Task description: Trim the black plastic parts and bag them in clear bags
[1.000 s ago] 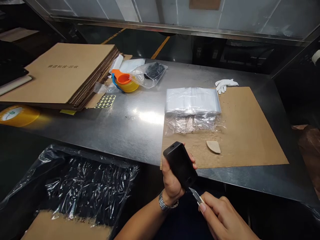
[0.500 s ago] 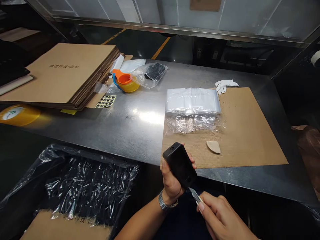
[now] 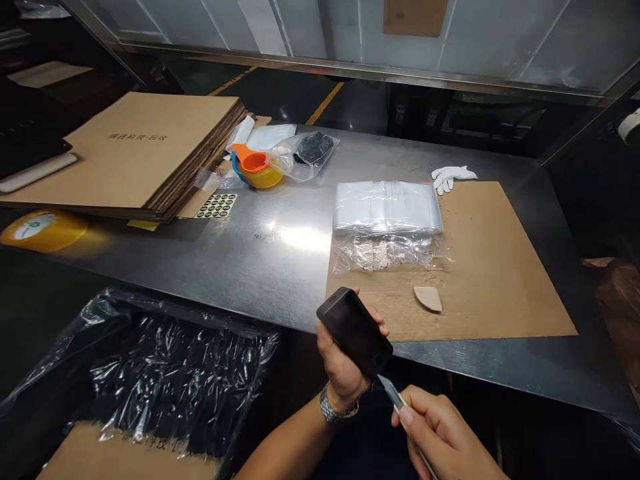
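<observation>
My left hand [image 3: 343,363] is wrapped round a black rectangular case [image 3: 354,328], held tilted in front of the table's near edge. Its exact kind does not show. In my right hand [image 3: 435,427] is a utility knife [image 3: 393,393], its blade pointing up and left at the lower end of the case. Whether the blade tip touches the case I cannot tell. Beyond my hands, a tan wedge-shaped piece [image 3: 427,299] lies on a flat cardboard sheet [image 3: 500,267]. A stack of clear plastic bags [image 3: 387,208] rests on the same sheet.
A white glove [image 3: 453,177] lies behind the sheet on the metal table [image 3: 240,267]. Stacked cardboard [image 3: 165,147], an orange and yellow tape dispenser [image 3: 257,170], a sticker sheet [image 3: 217,206] and a tape roll [image 3: 43,230] are leftward. Below left stands a plastic-lined box [image 3: 165,373] of wrapped black items.
The black case has turned slightly in my left hand, so its broad face shows more and its end less. The knife stays close to its lower end. The camera view has shifted a little.
</observation>
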`<action>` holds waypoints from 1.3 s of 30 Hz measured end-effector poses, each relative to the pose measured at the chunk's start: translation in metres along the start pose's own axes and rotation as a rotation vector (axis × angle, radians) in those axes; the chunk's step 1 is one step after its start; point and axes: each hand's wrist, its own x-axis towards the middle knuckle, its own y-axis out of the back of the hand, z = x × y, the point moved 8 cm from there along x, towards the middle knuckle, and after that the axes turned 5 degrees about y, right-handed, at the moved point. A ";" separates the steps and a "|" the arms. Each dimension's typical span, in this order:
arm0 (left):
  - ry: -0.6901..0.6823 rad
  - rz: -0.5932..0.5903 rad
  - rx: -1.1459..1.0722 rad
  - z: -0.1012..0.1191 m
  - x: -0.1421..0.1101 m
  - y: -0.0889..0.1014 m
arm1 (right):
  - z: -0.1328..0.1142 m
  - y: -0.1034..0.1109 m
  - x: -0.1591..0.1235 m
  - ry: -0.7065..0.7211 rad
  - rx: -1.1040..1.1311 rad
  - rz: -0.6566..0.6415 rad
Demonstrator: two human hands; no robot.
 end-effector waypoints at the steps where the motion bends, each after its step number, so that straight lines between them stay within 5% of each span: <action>1: -0.008 0.017 -0.008 0.001 0.001 0.001 | -0.003 0.005 -0.002 0.046 -0.073 0.060; 7: -0.022 0.093 -0.054 0.003 0.003 0.006 | -0.041 0.013 -0.020 0.489 -0.668 0.371; 18: -0.049 0.210 -0.065 0.008 0.002 0.012 | -0.055 0.003 -0.027 0.712 -1.140 0.603; 39: -0.237 0.215 -0.023 0.023 -0.005 0.009 | -0.050 -0.010 -0.024 0.722 -1.340 0.583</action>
